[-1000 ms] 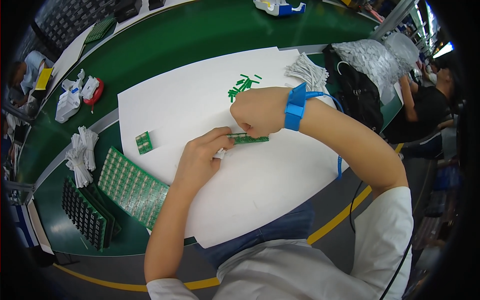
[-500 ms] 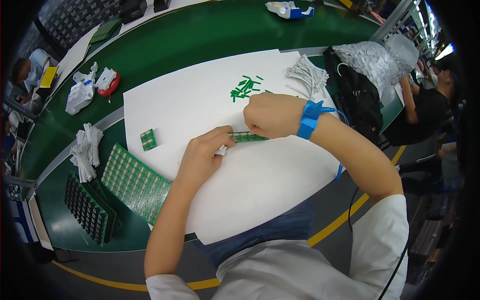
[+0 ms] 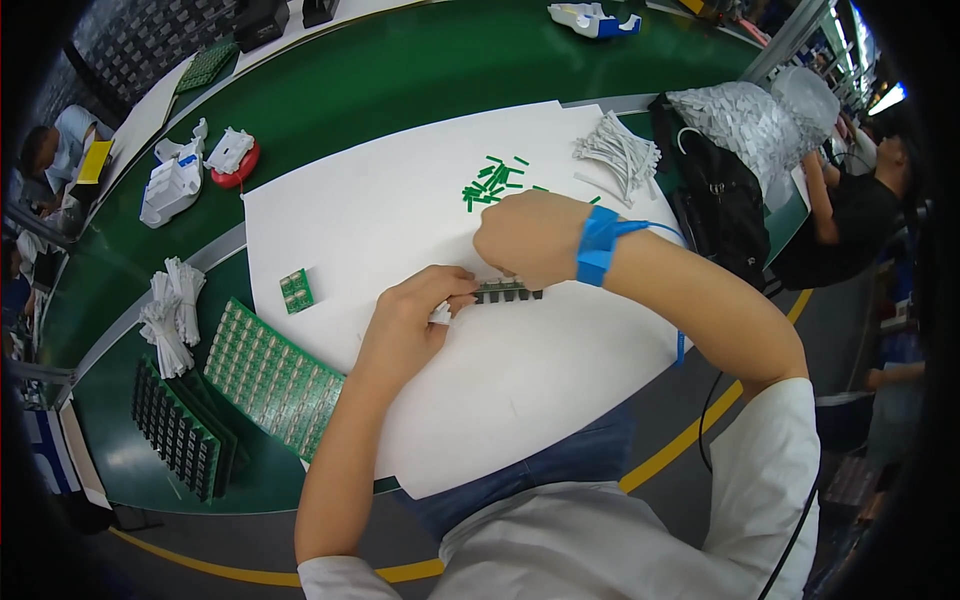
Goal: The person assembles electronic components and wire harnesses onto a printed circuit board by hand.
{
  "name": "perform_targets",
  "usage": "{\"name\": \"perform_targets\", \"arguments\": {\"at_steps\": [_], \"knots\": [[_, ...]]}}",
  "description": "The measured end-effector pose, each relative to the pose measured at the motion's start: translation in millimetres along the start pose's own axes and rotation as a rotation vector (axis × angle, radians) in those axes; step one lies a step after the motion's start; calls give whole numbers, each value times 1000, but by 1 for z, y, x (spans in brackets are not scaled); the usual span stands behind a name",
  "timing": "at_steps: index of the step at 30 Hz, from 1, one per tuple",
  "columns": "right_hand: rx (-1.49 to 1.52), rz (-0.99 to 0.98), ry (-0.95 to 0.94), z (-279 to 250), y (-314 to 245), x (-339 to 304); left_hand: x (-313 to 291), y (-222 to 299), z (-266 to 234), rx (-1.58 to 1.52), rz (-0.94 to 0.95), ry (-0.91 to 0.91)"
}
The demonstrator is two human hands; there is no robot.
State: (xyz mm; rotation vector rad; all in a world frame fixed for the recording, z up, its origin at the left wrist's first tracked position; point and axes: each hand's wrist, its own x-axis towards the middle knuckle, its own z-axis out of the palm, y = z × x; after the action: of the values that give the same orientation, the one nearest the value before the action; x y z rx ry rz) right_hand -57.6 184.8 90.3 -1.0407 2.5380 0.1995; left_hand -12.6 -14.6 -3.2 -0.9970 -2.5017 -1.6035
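Observation:
My left hand [image 3: 412, 308] is closed around the left end of a narrow circuit board strip [image 3: 508, 292], green with a row of black blocks along its near side. A small white piece [image 3: 440, 313] shows by its thumb. My right hand [image 3: 533, 238], curled with a blue wrist strap [image 3: 597, 246] behind it, meets the strip's far edge; its fingertips are mostly hidden under the knuckles. Beyond it lies a scatter of small green slivers [image 3: 490, 182] on the white sheet [image 3: 480, 400]. A small green board piece [image 3: 296, 291] lies to the left.
At left are a large green board panel [image 3: 272, 375], a stack of panels with black blocks [image 3: 175, 430] and bundled white cables [image 3: 172, 315]. More white cables [image 3: 622, 160] lie far right, near a black bag [image 3: 722, 195]. White-and-blue housings [image 3: 172, 185] sit on the green belt [image 3: 400, 85].
The strip has tilted, so its black blocks now show along the near side. My right hand has shifted slightly left along it. The housings on the belt have moved a little right.

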Motion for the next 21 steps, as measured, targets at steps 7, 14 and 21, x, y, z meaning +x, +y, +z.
{"name": "perform_targets", "arguments": {"at_steps": [7, 14, 21], "knots": [[-80, -36, 243, 13, -3, -22, 0, -2, 0, 337, 106, 69], [-148, -68, 253, 1, -17, -20, -1, -2, 5, 221, 21, 76], [-164, -127, 324, 7, -23, -5, 4, 13, 4, 140, -203, 10]]}}
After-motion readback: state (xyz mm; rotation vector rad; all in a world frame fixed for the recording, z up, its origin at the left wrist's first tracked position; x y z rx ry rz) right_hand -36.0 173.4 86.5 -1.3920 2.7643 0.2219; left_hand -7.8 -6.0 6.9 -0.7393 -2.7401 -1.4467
